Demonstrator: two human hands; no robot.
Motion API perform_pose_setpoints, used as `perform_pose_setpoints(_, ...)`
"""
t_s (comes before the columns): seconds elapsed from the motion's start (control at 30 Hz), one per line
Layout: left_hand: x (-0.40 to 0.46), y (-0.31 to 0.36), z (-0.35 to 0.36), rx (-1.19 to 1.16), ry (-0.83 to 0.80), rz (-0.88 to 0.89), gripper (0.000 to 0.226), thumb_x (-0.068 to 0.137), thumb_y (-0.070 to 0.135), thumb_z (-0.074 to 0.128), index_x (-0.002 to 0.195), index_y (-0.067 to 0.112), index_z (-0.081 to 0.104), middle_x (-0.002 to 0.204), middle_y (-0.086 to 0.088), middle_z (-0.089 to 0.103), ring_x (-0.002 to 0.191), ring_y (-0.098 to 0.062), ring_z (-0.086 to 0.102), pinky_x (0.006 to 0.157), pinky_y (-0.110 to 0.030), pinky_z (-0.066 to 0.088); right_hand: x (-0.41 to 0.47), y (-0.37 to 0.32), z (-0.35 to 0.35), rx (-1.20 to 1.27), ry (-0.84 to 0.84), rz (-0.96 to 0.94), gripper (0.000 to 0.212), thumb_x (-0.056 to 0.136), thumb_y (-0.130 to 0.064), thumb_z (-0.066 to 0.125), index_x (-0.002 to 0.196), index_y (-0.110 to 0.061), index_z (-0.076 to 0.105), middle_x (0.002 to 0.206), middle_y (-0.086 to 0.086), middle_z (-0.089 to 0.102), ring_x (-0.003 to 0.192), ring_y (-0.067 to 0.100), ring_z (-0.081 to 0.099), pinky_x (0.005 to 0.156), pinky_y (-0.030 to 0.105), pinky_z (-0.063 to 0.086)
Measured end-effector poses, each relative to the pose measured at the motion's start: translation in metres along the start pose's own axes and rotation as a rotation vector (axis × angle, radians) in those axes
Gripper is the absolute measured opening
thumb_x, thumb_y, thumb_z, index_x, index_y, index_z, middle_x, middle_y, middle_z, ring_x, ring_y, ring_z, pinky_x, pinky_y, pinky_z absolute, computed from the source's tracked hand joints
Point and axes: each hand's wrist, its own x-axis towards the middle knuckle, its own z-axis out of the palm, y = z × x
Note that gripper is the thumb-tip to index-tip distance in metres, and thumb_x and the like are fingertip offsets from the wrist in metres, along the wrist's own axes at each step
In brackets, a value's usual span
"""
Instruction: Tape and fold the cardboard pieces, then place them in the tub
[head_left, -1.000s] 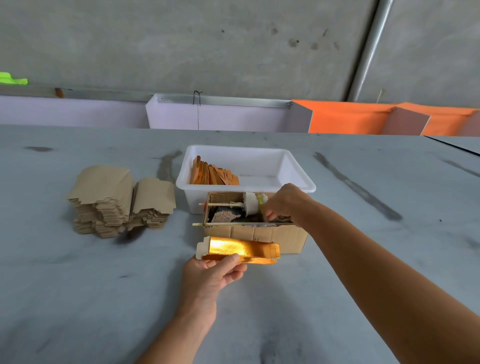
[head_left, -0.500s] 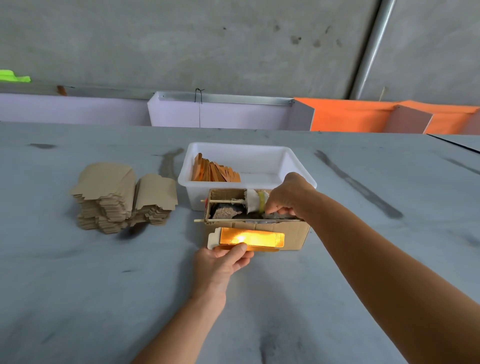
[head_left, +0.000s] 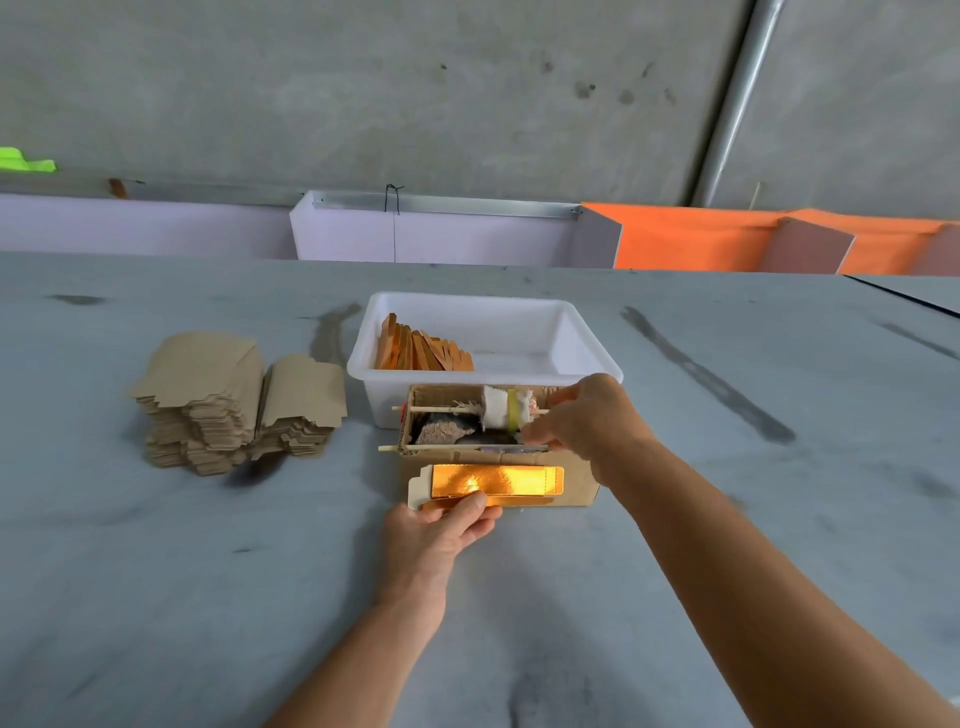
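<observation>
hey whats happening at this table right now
A person is putting together small cardboard pieces. Their left hand holds a gold-faced cardboard piece against the front of a brown cardboard box, while the right hand reaches into that box at a roll of tape mounted on a stick. Behind it, a white tub already holds a row of finished pieces. A stack of flat unfolded blanks waits on the table to the left.

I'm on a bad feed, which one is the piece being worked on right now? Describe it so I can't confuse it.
Find the white tub mid-table; a small open cardboard box sits against its near side. Held against that box's front by the left hand is the gold foil piece, shiny and lit, unlike the dull brown stacks to the left.
</observation>
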Motion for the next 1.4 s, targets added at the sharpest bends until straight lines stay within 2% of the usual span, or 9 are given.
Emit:
perform_pose_setpoints(0.1, 0.000, -0.001, -0.001, 0.005, -0.001, -0.003, 0.009, 0.079, -0.008, 0.067, 0.084, 0.000, 0.067, 0.075, -0.016, 0.072, 0.069, -0.029, 0.072, 0.067, -0.032, 0.060, -0.011, 0.011, 0.001, 0.069, 0.021, -0.014, 0.027, 0.066, -0.003, 0.079, 0.078, -0.012, 0.057, 0.081, 0.008, 0.063, 0.072, 0.021, 0.061, 0.046, 0.023, 0.037)
perform_pose_setpoints(0.23, 0.000, -0.001, -0.001, 0.020, 0.004, -0.013, 0.008, 0.079, -0.006, 0.068, 0.086, -0.002, 0.066, 0.076, -0.016, 0.073, 0.073, -0.030, 0.072, 0.065, -0.029, 0.059, -0.020, 0.023, 0.006, 0.145, 0.057, -0.011, 0.036, 0.066, -0.007, 0.082, 0.084, -0.017, 0.052, 0.090, 0.003, 0.060, 0.083, 0.022, 0.062, 0.055, 0.025, 0.042)
perform_pose_setpoints(0.4, -0.003, 0.002, 0.000, 0.036, 0.006, -0.024, 0.007, 0.080, -0.006, 0.067, 0.085, 0.000, 0.066, 0.076, -0.016, 0.073, 0.072, -0.030, 0.072, 0.063, -0.027, 0.059, -0.027, 0.030, 0.009, 0.167, 0.083, -0.020, 0.039, 0.069, -0.014, 0.081, 0.094, -0.019, 0.051, 0.089, -0.001, 0.056, 0.071, 0.012, 0.054, 0.046, 0.020, 0.037)
perform_pose_setpoints(0.53, -0.005, 0.006, -0.002, 0.041, 0.067, -0.081, 0.013, 0.078, -0.004, 0.070, 0.089, -0.004, 0.062, 0.076, -0.017, 0.072, 0.071, -0.030, 0.072, 0.065, -0.029, 0.060, -0.029, 0.037, 0.012, 0.192, 0.080, 0.000, 0.039, 0.071, -0.013, 0.080, 0.098, -0.018, 0.052, 0.093, 0.003, 0.059, 0.074, 0.012, 0.056, 0.047, 0.020, 0.040)
perform_pose_setpoints(0.73, -0.012, 0.011, -0.013, 0.034, 0.109, -0.092, 0.008, 0.077, -0.008, 0.069, 0.082, -0.011, 0.064, 0.070, -0.022, 0.070, 0.066, -0.031, 0.071, 0.051, -0.022, 0.055, -0.030, 0.047, 0.018, 0.269, 0.076, 0.018, 0.040, 0.073, -0.014, 0.079, 0.104, -0.016, 0.054, 0.092, 0.005, 0.059, 0.072, 0.011, 0.054, 0.047, 0.019, 0.037)
perform_pose_setpoints(1.03, -0.017, 0.016, -0.021, -0.012, 0.189, -0.112, 0.006, 0.077, -0.014, 0.063, 0.076, -0.009, 0.061, 0.059, -0.018, 0.068, 0.051, -0.026, 0.068, 0.045, -0.025, 0.054, -0.026, 0.063, 0.038, 0.302, 0.185, -0.010, 0.033, 0.076, -0.016, 0.077, 0.095, -0.020, 0.051, 0.084, -0.001, 0.063, 0.075, 0.007, 0.059, 0.053, 0.019, 0.041)
perform_pose_setpoints(1.17, -0.016, 0.016, -0.024, -0.016, 0.211, -0.125, 0.007, 0.077, -0.013, 0.063, 0.081, -0.008, 0.061, 0.061, -0.019, 0.068, 0.053, -0.027, 0.069, 0.046, -0.026, 0.055, -0.025, 0.066, 0.047, 0.314, 0.268, -0.041, 0.031, 0.076, -0.015, 0.078, 0.085, -0.022, 0.049, 0.073, -0.007, 0.061, 0.073, 0.007, 0.059, 0.065, 0.025, 0.048)
perform_pose_setpoints(1.33, -0.015, 0.018, -0.025, -0.026, 0.214, -0.160, 0.008, 0.077, -0.012, 0.064, 0.081, -0.006, 0.062, 0.064, -0.020, 0.069, 0.056, -0.028, 0.070, 0.047, -0.026, 0.055, -0.024, 0.069, 0.052, 0.386, 0.306, -0.033, 0.028, 0.074, -0.012, 0.079, 0.086, -0.017, 0.054, 0.071, -0.004, 0.064, 0.074, 0.010, 0.063, 0.070, 0.029, 0.053)
perform_pose_setpoints(1.4, -0.015, 0.018, -0.025, -0.029, 0.211, -0.172, 0.007, 0.077, -0.012, 0.063, 0.080, -0.006, 0.062, 0.063, -0.020, 0.069, 0.055, -0.027, 0.069, 0.046, -0.026, 0.055, -0.024, 0.070, 0.053, 0.435, 0.312, -0.019, 0.028, 0.072, -0.012, 0.079, 0.084, -0.017, 0.054, 0.071, -0.004, 0.064, 0.073, 0.011, 0.063, 0.067, 0.026, 0.051)
